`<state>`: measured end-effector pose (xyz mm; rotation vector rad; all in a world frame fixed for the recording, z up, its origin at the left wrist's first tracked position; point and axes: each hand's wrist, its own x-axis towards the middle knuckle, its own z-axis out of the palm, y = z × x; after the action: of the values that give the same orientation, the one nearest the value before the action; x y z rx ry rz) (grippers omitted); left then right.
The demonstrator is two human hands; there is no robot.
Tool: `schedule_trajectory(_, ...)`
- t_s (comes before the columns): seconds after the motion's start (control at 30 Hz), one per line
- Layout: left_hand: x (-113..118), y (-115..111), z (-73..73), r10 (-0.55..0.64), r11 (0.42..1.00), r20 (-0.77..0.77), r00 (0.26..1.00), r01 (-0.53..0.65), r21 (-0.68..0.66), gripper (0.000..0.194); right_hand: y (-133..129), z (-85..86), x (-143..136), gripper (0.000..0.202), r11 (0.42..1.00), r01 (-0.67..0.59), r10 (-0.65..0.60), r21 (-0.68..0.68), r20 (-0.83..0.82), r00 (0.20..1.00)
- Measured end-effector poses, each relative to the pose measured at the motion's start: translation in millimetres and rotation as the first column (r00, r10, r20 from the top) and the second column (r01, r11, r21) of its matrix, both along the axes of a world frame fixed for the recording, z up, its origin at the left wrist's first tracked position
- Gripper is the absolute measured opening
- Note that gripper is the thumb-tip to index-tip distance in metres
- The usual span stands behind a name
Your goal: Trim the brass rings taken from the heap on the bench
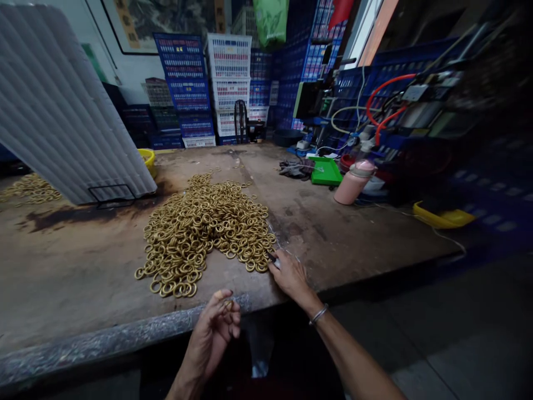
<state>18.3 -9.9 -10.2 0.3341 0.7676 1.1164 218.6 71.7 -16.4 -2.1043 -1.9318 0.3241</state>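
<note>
A large heap of brass-coloured rings (208,216) lies on the worktable (104,278). My left hand (216,328) is raised at the table's front edge, just below the heap, its fingers curled in. A yellowish spot shows between those fingers, too small to make out. My right hand (291,278) is at the heap's right edge, closed round a small tool (272,258) with a dark tip and a pale part. That tip is beside the nearest rings; whether it touches them I cannot tell. The rest of the tool is hidden by my fingers.
At left a ribbed white panel (79,111) leans on a wire stand, with more rings (33,189) behind it. A pink bottle (353,183), a green tray (326,171) and a yellow scoop-like tray (443,215) stand right. Stacked crates (229,58) line the back.
</note>
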Motion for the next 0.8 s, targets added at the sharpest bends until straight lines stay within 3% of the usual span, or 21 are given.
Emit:
schedule_trajectory(0.1, -1.8, 3.8, -2.3, 0.017, 0.994, 0.094, 0.995, -0.006, -0.107, 0.022, -0.4, -1.2, -2.8, 0.024, 1.000, -0.003, 0.003, 0.008, 0.009, 1.000)
schedule_trajectory(0.23, -1.3, 8.5, -3.4, 0.064, 0.980, 0.086, 0.994, -0.046, -0.196, 0.019, -1.2, -3.6, -2.9, 0.022, 0.999, 0.012, -0.012, 0.036, 0.001, 1.000)
schedule_trajectory(0.33, 2.0, 9.2, 0.3, 0.016, 0.992, 0.042, 0.999, -0.010, -0.126, 0.021, -3.4, -4.6, -7.3, 0.021, 0.998, 0.011, -0.005, 0.067, -0.082, 0.997)
schedule_trajectory(0.43, 4.3, 9.5, 3.8, 0.005, 0.999, -0.104, 0.995, -0.001, 0.036, 0.023, -8.5, -3.5, -24.1, 0.018, 0.989, -0.037, 0.082, 0.144, -0.318, 0.945)
schedule_trajectory(0.53, 3.6, 10.5, 2.9, 0.087, 0.983, -0.348, 0.933, -0.025, 0.180, 0.027, -14.4, -1.3, -50.7, 0.011, 0.987, -0.094, 0.152, 0.128, -0.587, 0.795)
schedule_trajectory(0.6, 1.8, 11.1, 0.4, 0.147, 0.969, -0.500, 0.854, -0.023, 0.246, 0.028, -17.5, 0.1, -68.4, 0.008, 0.989, -0.140, 0.127, 0.044, -0.736, 0.664)
schedule_trajectory(0.7, -1.8, 11.3, -3.8, 0.259, 0.931, -0.599, 0.758, -0.030, 0.365, 0.024, -20.9, 2.2, -87.4, 0.009, 0.963, -0.226, -0.037, -0.147, -0.903, 0.428)
schedule_trajectory(0.8, -5.3, 10.1, -6.0, 0.325, 0.888, -0.609, 0.724, -0.013, 0.459, 0.018, -24.6, 5.3, -95.8, 0.016, 0.912, -0.311, -0.199, -0.268, -0.951, 0.237)
